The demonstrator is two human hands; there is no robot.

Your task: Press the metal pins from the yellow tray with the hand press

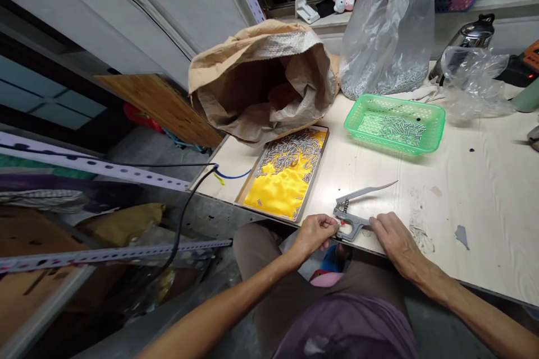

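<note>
Grey hand pliers (353,219) with a coil spring and a long raised handle lie at the table's front edge. My left hand (315,234) is closed in a pinch right at the jaw of the pliers, beside a small red spot; whatever is between the fingertips is too small to make out. The fingers of my right hand (393,238) are closed on the lower handle's end, while the upper handle stands apart from it. To the left, a shallow tray (312,190) lined with yellow cloth (269,193) carries many small metal pieces (290,151), heaped mostly toward its far end.
Behind the tray, an open brown sack (261,61) lies with its mouth toward me. A green plastic basket (393,147) contains more small metal pieces. Farther back are a clear plastic bag (387,28) of metal pieces, a kettle (471,36) and crumpled plastic (475,87). A black cable (181,219) hangs left.
</note>
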